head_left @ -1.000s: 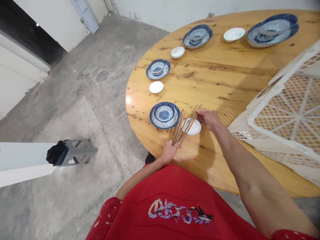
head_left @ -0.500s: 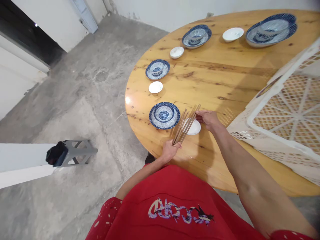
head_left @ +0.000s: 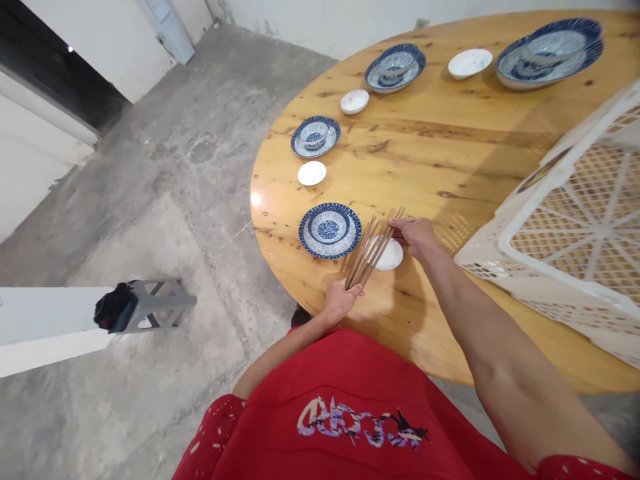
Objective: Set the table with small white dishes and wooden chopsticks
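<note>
Your left hand (head_left: 340,301) was closed round the lower ends of a bundle of chopsticks (head_left: 373,245), at the near edge of the round wooden table (head_left: 450,160); the sticks fanned up and away from that fist, thin, straight and brown. Your right hand (head_left: 417,237) had its fingertips pinched on the upper ends of the bundle, so I judged the step in hand to be drawing sticks out of the fan for this place setting. That move called for a fine pinch on a pair only, with the left fist firm so the rest did not slide. Beneath the sticks, just left of your right hand, sat a small white saucer (head_left: 393,257), smooth and glazed. Beyond your left hand lay a blue-patterned plate with bowl (head_left: 329,230). Right of your right arm stood a white plastic lattice crate (head_left: 575,227). Farther off, similar blue settings and white saucers ringed the varnished, knotty top.
</note>
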`<state>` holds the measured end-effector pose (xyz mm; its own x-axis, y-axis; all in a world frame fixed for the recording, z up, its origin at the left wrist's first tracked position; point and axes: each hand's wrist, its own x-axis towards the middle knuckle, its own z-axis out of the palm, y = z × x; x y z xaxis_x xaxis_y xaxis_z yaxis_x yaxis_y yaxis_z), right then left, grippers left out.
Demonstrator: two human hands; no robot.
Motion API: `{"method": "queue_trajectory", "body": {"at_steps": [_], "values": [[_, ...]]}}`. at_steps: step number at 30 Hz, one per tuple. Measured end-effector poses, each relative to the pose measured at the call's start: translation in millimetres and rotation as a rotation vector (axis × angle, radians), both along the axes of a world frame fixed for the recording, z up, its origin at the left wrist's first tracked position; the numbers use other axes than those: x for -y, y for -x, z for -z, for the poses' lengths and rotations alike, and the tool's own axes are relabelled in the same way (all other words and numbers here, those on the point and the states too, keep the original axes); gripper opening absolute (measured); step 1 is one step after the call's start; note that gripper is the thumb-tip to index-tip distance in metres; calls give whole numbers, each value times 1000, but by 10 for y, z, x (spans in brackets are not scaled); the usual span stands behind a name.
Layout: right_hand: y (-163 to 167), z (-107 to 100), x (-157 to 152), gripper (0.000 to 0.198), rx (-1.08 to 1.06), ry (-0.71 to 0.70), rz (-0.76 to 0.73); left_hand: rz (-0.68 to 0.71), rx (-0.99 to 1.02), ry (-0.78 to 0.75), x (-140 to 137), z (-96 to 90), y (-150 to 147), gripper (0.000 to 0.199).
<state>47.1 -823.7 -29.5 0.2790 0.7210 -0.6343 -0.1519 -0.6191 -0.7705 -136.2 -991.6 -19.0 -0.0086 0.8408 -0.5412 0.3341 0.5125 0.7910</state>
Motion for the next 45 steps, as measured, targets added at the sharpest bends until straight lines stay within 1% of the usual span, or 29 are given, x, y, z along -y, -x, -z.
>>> {"method": "queue_trajectory", "body": {"at_steps": [8, 15, 23, 30, 38, 45], "values": [[17, -23, 9, 17, 6, 4, -2, -14, 4, 37, 8, 3, -12, 26], [18, -28, 9, 20, 19, 16, -3, -44, 31, -6, 5, 78, -13, 26], [25, -70, 27, 16, 1, 4, -9, -29, 96, -15, 2, 31, -26, 23], [38, -87, 44, 16, -18, -3, -3, -21, 78, -6, -2, 9, -21, 22], [15, -45, 44, 19, -11, -16, 0, -15, 17, 4, 11, 40, -7, 30], [-16, -98, 79, 22, 23, -18, 21, -13, -7, -68, 5, 74, 65, 35]]}}
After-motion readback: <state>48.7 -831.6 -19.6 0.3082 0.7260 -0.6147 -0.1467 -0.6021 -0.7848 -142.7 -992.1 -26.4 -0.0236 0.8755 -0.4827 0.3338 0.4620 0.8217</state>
